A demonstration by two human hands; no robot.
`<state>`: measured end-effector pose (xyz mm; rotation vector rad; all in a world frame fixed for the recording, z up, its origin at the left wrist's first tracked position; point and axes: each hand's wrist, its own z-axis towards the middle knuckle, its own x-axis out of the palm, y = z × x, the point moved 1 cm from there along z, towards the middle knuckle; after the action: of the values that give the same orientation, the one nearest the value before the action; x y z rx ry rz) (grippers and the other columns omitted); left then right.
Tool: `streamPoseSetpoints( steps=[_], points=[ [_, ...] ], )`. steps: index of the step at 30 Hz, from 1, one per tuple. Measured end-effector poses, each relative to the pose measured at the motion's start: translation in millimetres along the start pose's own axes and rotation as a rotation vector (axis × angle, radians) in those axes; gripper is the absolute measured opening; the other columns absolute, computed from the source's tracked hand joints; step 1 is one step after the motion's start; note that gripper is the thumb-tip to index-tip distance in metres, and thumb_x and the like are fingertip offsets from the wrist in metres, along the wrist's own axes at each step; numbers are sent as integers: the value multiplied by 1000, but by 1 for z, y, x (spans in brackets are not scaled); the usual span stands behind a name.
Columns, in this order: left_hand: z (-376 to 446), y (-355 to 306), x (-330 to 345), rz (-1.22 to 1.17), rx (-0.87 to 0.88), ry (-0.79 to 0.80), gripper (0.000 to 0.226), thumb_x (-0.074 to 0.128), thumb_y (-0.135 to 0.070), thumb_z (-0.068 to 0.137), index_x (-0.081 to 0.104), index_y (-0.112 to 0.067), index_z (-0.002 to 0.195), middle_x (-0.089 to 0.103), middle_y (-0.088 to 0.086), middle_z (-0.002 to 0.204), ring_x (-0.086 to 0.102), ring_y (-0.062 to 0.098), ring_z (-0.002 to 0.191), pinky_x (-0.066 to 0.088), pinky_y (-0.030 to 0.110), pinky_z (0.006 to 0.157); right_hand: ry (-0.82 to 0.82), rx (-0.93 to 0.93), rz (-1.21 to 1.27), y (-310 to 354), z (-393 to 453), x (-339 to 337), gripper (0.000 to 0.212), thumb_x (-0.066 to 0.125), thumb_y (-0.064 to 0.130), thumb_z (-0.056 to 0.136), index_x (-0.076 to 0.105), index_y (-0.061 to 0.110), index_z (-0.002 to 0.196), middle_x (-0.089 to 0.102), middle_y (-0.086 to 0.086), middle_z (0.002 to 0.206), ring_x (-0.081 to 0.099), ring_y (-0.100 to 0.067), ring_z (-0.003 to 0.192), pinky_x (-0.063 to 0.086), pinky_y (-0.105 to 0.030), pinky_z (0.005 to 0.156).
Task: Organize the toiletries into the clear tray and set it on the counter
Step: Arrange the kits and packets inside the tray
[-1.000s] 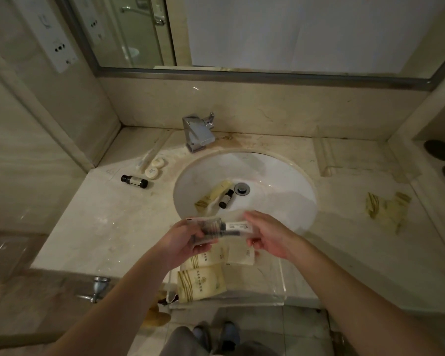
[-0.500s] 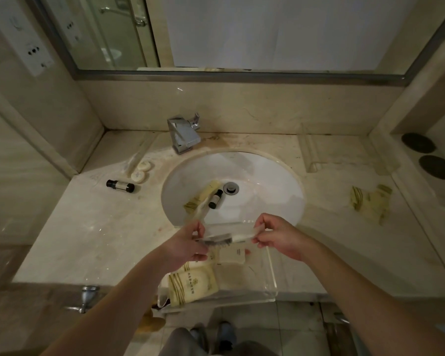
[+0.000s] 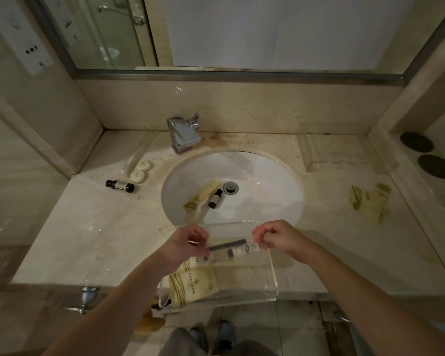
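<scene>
Both hands, left and right, pinch opposite ends of a clear-wrapped toothbrush kit above the clear tray.

You can read nothing here: the print on the cream sachet in the clear tray is too blurred.

A chrome faucet stands at the rear rim of the white sink basin, with the round drain at the basin centre. A framed mirror spans the wall above; a white socket panel is mounted on the left wall. Two dark round discs lie on the right-hand ledge.
</scene>
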<state>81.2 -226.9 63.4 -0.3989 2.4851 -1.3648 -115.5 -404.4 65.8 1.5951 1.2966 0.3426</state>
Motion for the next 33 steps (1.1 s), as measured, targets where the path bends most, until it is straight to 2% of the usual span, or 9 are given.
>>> streamPoseSetpoints(
  steps=[2,4,7,11,17,22,27,31,33],
  points=[
    [-1,-1,2,21,-5,20,39,68,22,65,63,-7,91,60,12,91,61,23,80,55,27,70,1,-1,-34,-1,2,2,14,60,3,84,65,14,90,69,-7,93,65,-17,77,54,-31,77],
    [-1,-1,4,62,-14,59,43,70,19,66,65,-10,97,62,11,94,62,22,84,55,28,75,18,-3,-91,0,4,5,18,66,10,83,59,17,98,70,-4,89,64,-14,73,51,-28,71],
    [-2,-2,8,149,-29,124,41,75,13,67,66,-15,96,63,13,94,62,21,86,55,30,82,4,7,-198,4,9,8,16,68,12,80,62,21,92,68,1,81,63,-14,71,52,-30,71],
    [-5,-5,16,261,-77,178,35,75,9,70,63,-15,93,61,5,89,63,15,76,54,20,65,-43,-28,-283,14,17,8,19,62,11,82,65,30,78,66,3,84,63,-12,79,50,-23,74],
    [-10,5,45,424,-144,308,26,74,0,76,61,-11,96,69,6,82,68,13,65,59,25,65,-100,-79,-380,35,28,23,16,56,13,82,63,27,85,63,4,82,63,-18,75,54,-31,72],
    [-13,14,74,560,-98,327,3,63,-12,86,61,-13,88,72,3,78,65,3,56,48,14,51,-38,-125,-543,45,34,45,21,55,11,83,62,21,99,60,7,83,61,-18,80,51,-31,75],
    [-12,16,78,696,-24,186,12,61,-21,83,68,-12,80,71,1,75,59,6,54,55,27,67,24,-184,-752,34,35,62,22,55,14,82,60,23,102,68,-2,97,62,-25,91,51,-37,82],
    [-6,16,68,766,15,-18,3,60,-24,78,61,-22,80,62,-5,79,60,17,79,47,30,65,-78,-290,-954,25,34,57,29,56,9,79,61,18,106,69,-7,97,62,-30,90,47,-35,79],
    [-5,18,65,735,14,-106,5,60,-25,76,58,-21,79,60,-5,77,57,18,76,44,29,62,-114,-314,-1016,20,33,52,33,54,1,77,61,17,104,70,-7,94,60,-29,90,42,-36,80]
  ],
)
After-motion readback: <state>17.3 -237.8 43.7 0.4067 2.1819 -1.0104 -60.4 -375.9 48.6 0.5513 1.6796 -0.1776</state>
